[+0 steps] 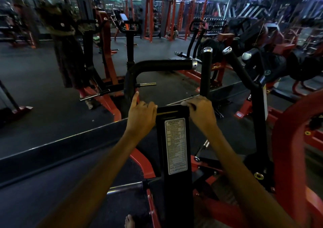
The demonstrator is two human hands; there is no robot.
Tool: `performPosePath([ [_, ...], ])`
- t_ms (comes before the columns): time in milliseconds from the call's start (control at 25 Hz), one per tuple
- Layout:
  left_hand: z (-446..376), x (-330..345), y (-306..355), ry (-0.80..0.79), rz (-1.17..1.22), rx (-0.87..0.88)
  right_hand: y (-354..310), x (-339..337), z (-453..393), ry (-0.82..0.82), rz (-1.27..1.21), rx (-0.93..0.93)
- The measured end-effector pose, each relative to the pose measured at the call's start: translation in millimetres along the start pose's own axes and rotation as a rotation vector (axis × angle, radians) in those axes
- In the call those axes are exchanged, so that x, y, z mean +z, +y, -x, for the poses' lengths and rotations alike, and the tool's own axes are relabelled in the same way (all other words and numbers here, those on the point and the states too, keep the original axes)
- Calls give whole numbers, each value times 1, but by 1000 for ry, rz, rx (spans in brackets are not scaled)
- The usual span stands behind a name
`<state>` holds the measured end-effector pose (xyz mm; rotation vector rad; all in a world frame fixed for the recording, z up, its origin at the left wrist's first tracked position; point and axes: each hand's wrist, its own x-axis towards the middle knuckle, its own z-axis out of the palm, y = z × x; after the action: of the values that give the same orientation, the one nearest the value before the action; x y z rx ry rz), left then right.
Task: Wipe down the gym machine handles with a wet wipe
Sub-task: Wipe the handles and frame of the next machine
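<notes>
Both hands rest at the top edge of a black upright pad (172,140) bearing a white label (175,145). The left hand (142,113) curls at its left corner, index finger raised; the right hand (201,111) clenches over the right corner. No wipe shows. Padded black handles (206,70) rise just beyond, open floor (43,81) behind them.

Dark gym floor (43,91) under red machines (111,81)
</notes>
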<state>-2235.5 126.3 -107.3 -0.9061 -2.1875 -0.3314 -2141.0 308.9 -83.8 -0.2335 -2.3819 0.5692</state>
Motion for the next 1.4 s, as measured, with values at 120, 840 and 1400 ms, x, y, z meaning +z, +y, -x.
performPosePath([
  [120,2,0,4,56,-49,36,-36,20,-6,-124,57,-35],
  [840,-33,-12,37,-247,232,-73,20,-22,7,1,-59,88],
  [1400,-40,13,73,-367,6,27,35,-21,3,257,-176,89],
])
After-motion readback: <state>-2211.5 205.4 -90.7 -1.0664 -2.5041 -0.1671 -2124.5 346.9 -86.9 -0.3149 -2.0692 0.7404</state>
